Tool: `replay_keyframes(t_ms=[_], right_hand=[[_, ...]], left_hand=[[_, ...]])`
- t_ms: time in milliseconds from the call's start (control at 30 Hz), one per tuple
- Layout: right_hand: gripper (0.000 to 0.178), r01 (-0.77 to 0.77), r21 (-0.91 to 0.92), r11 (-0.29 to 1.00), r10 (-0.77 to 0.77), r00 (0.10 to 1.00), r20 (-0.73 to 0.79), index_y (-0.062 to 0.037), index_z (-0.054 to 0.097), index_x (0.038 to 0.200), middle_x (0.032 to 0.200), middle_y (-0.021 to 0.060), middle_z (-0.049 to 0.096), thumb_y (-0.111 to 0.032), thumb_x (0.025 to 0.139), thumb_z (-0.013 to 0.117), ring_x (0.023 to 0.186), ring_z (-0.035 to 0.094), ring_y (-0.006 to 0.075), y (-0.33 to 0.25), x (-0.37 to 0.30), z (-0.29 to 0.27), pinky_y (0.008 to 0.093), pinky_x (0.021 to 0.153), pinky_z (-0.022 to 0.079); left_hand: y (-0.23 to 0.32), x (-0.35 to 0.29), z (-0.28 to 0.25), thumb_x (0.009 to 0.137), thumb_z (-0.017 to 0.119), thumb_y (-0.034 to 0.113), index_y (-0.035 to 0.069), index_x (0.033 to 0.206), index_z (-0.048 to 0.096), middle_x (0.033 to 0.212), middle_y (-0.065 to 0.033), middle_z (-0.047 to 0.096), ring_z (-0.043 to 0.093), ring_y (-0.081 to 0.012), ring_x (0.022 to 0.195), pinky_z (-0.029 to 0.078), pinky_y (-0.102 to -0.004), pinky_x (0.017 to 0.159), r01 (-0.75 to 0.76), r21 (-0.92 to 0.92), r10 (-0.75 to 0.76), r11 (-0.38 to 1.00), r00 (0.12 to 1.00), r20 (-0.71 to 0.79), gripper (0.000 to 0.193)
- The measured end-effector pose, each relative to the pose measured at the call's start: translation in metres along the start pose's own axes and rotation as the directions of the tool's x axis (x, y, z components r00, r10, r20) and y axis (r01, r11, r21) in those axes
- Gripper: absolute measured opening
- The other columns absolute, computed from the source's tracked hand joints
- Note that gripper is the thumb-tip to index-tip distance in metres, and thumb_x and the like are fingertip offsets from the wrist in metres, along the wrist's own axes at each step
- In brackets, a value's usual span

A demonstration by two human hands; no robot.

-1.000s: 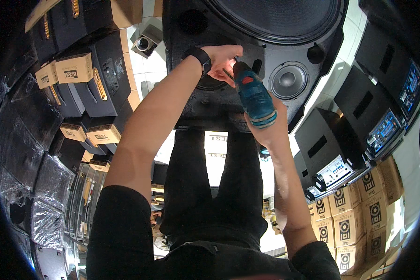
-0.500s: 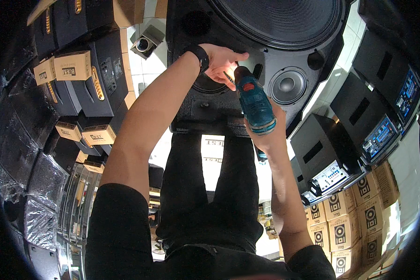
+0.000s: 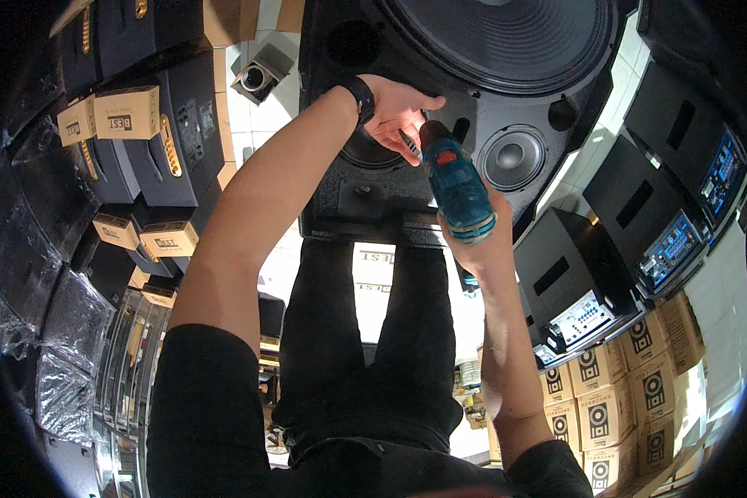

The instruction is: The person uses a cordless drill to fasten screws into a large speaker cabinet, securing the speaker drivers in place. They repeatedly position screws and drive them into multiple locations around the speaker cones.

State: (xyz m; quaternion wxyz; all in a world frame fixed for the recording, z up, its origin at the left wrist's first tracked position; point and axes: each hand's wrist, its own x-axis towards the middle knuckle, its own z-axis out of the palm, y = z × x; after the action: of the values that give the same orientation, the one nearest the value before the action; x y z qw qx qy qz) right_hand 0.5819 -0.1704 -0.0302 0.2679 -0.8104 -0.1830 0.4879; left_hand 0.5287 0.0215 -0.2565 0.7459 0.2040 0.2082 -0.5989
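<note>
"What surface and room do I have on my feed?"

"I look down at a large black textured speaker cabinet [image 3: 365,203], with a big round ribbed black cone [image 3: 506,41] at the top of my view. Pale floor tiles [image 3: 241,118] show beside it. Tan cardboard cartons [image 3: 606,415] stand stacked at lower right; black boxy cabinets [image 3: 187,91] line the left."

"And what is being held?"

"A teal-and-black power drill [image 3: 459,191], in front of the cabinet's face. I see the right hand [image 3: 488,236] clenched round its handle. Its long axis slants: rear toward lower right, dark nose pointing up my view and slightly left."

"The other fingers?"

"The left hand [image 3: 388,108] is beside the nose, thumb stretched out, fingers bent. I see a thin dark piece [image 3: 409,142] there, but cannot tell whether they grip it."
</note>
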Motion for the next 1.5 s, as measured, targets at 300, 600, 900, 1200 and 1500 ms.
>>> replay_keyframes(t_ms=[300,600,900,1200,1500], right_hand=[[0.054,-0.034,-0.003,0.999,0.034,0.999,-0.002,-0.0061,0.068,0.134,0.096,0.014,0.078,-0.008,0.081,0.078,0.088,0.076,0.0188,-0.003,0.001,-0.002,0.0324,0.081,0.056],[0.052,-0.011,0.032,0.999,0.011,1.0,0.004,-0.0045,0.069,0.132,0.094,0.0137,0.078,-0.008,0.081,0.077,0.086,0.075,0.0193,0.006,0.001,-0.001,0.033,0.08,0.056],[0.056,-0.121,0.002,0.993,0.121,0.992,0.019,-0.0084,0.068,0.138,0.102,0.0166,0.08,-0.015,0.084,0.078,0.103,0.078,0.0257,-0.005,0.004,0.003,0.0356,0.089,0.056],[0.06,-0.077,-0.058,0.995,0.079,0.996,0.038,-0.0091,0.066,0.142,0.101,0.018,0.08,-0.02,0.084,0.078,0.103,0.079,0.0293,-0.003,0.006,0.0,0.0387,0.09,0.057],[0.063,-0.089,-0.07,0.994,0.092,0.995,0.032,-0.013,0.065,0.144,0.102,0.0187,0.08,-0.022,0.083,0.078,0.106,0.077,0.0353,-0.005,0.007,0.005,0.0394,0.089,0.057]], left_hand=[[0.002,-0.002,0.003,0.093,0.028,0.092,0.004,0.143,0.058,0.153,-0.0182,0.057,0.07,-0.021,0.116,0.062,-0.0294,0.088,0.017,0.071,-0.014,0.997,0.999,-0.043,0.106],[0.0,-0.008,0.003,0.081,0.029,0.102,-0.007,0.15,0.046,0.152,-0.0297,0.053,0.073,-0.021,0.117,0.065,-0.0244,0.075,-0.069,0.093,0.065,0.993,0.997,0.042,0.13],[0.002,-0.005,0.007,0.09,0.022,0.095,-0.005,0.148,0.05,0.155,-0.0276,0.048,0.076,-0.0219,0.106,0.064,-0.0232,0.068,-0.021,0.066,0.021,0.998,1.0,-0.003,0.119],[-0.001,-0.01,0.012,0.083,0.028,0.101,-0.011,0.132,0.06,0.134,-0.0277,0.065,0.077,-0.0192,0.094,0.064,-0.0243,0.07,-0.076,0.106,0.087,0.992,0.99,-0.109,0.126],[0.0,-0.008,0.013,0.084,0.027,0.101,-0.014,0.13,0.059,0.138,-0.0248,0.063,0.072,-0.0135,0.081,0.063,-0.0225,0.069,-0.061,0.111,0.077,0.992,0.986,-0.147,0.128]])
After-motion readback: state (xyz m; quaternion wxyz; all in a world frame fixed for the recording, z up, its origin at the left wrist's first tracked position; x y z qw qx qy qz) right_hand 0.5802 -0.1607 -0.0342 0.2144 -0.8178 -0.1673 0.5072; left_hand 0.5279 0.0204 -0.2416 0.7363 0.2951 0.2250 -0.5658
